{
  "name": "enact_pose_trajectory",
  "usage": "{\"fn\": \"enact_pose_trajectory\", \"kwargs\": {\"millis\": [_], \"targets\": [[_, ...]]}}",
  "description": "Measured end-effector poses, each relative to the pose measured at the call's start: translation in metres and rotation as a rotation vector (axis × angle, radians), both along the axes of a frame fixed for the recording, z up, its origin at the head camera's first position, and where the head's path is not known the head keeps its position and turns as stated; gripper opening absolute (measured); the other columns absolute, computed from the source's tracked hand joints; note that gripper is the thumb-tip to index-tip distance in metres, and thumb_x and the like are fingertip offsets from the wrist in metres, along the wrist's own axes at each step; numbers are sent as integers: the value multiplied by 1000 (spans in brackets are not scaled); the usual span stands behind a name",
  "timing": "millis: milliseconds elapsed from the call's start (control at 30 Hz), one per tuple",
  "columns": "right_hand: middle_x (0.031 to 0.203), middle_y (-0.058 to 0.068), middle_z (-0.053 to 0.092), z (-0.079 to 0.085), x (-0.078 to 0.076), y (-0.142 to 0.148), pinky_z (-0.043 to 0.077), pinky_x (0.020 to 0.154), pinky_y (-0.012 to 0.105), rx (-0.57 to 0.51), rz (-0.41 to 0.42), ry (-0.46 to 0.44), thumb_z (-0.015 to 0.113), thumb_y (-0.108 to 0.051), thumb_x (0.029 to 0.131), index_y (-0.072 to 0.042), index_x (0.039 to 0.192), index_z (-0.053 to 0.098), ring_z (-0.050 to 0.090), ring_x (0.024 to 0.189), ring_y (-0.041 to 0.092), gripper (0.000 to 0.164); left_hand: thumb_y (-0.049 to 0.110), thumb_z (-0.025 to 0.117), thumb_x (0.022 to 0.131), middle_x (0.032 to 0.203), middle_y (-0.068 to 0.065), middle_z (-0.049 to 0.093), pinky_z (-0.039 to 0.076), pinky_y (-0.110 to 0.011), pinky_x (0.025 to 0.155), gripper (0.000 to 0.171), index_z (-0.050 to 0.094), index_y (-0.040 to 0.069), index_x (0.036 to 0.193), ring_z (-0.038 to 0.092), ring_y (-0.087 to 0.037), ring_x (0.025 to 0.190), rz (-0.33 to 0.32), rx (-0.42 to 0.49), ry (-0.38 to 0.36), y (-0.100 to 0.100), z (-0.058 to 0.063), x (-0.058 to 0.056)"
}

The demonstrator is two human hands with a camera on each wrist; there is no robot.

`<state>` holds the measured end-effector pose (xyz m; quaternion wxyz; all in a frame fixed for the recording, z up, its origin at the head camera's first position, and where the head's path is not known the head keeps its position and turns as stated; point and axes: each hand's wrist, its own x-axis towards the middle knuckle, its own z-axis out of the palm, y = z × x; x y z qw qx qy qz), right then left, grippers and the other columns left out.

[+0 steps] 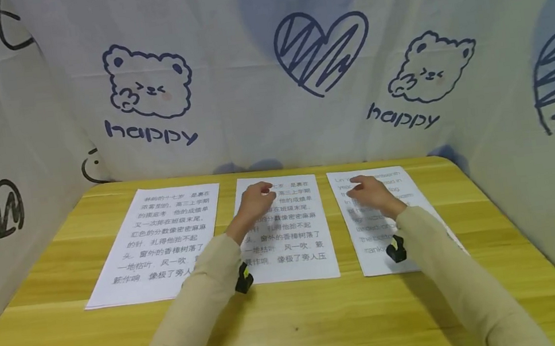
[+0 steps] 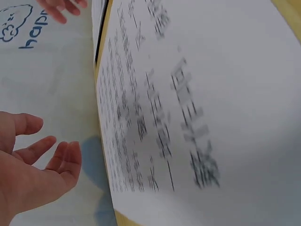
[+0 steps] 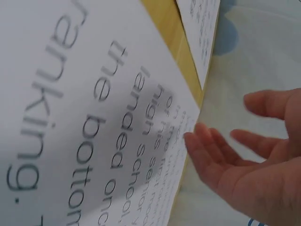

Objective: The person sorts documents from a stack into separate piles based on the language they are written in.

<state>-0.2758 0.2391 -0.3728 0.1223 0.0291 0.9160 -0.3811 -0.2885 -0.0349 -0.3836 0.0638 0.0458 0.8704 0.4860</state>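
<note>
Over the upper part of the middle sheet of paper (image 1: 311,232), printed with Chinese characters, hovers my left hand (image 1: 256,201), its fingers loosely bent and holding nothing. In the left wrist view, this left hand (image 2: 37,174) shows a gap between thumb and fingers, with the printed sheet (image 2: 244,117) beside it. My right hand (image 1: 373,193) is above the right sheet (image 1: 363,232), which carries English text. The right wrist view shows the right hand (image 3: 249,165) with relaxed, slightly bent fingers and nothing in them; the English sheet (image 3: 61,103) lies alongside.
A third sheet (image 1: 161,239) with Chinese print lies at the left of the wooden table (image 1: 297,332). Behind and at both sides hangs a pale cloth (image 1: 235,86) with bear, heart and "happy" drawings. Small black devices (image 1: 244,279) sit at the wrists.
</note>
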Motion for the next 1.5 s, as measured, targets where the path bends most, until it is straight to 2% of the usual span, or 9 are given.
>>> {"fn": "enact_pose_trajectory", "kwargs": {"millis": [167, 367, 767, 833, 900, 1000, 1233, 1333, 1500], "targets": [[136, 30, 44, -1, 1, -9, 47, 94, 43, -31, -11, -41, 50, -14, 99, 8, 144, 35, 54, 114, 37, 52, 14, 50, 96, 141, -25, 43, 36, -47, 105, 48, 44, 0, 142, 42, -38, 129, 21, 2, -33, -23, -3, 2], [126, 28, 53, -4, 2, -28, 51, 89, 39, -107, 77, -11, 52, -11, 97, 9, 141, 39, 59, 106, 36, 50, 11, 48, 97, 143, -28, 38, 35, -47, 106, 50, 38, -5, 144, 38, -39, 131, 63, 7, -102, -49, -6, 2], [123, 28, 55, -22, -1, -43, 53, 83, 35, -105, 59, -73, 53, -10, 98, 12, 142, 34, 63, 93, 29, 53, 12, 50, 96, 145, -29, 36, 37, -43, 104, 55, 33, -12, 142, 43, -37, 126, 44, -55, -214, -63, -14, 4], [125, 29, 54, -24, -3, -44, 53, 83, 33, -107, 52, -96, 53, -10, 98, 13, 142, 34, 63, 92, 27, 54, 11, 52, 95, 123, -29, 51, 44, -36, 91, 37, 49, -12, 124, 53, -32, 103, 50, -77, -215, -64, -15, 3], [125, 27, 54, -24, -5, -45, 52, 83, 31, -99, 55, -119, 54, -11, 98, 13, 142, 34, 62, 89, 23, 55, 10, 53, 94, 92, -20, 54, 43, -30, 74, 16, 53, -7, 94, 50, -23, 79, 55, -96, -213, -65, -17, 1], [120, 25, 54, -24, -9, -46, 50, 79, 28, -84, 85, -142, 55, -12, 97, 14, 142, 32, 58, 82, 18, 57, 10, 55, 93, 69, -5, 34, 32, -27, 59, 30, 34, 8, 72, 35, -16, 63, 62, -119, -215, -67, -19, -1], [95, 16, 57, -24, -15, -50, 45, 64, 23, -42, 142, -157, 48, -5, 92, 13, 145, 28, 50, 63, 12, 60, 11, 55, 93, 78, -8, 41, 35, -27, 62, 15, 51, -2, 87, 41, -19, 71, 84, -124, -227, -71, -21, -3], [81, 8, 54, -25, -16, -51, 43, 60, 23, -57, 132, -167, 46, -4, 92, 9, 147, 28, 48, 59, 11, 59, 10, 55, 93, 87, -10, 46, 38, -27, 65, 25, 57, -9, 108, 44, -20, 77, 91, -127, -218, -71, -22, -3], [62, 1, 44, -26, -16, -51, 40, 56, 23, -80, 106, -189, 43, -2, 93, 4, 149, 28, 41, 55, 11, 59, 10, 56, 92, 100, -20, 52, 39, -27, 69, 36, 53, -13, 120, 45, -21, 79, 88, -121, -229, -67, -22, -3]]}}
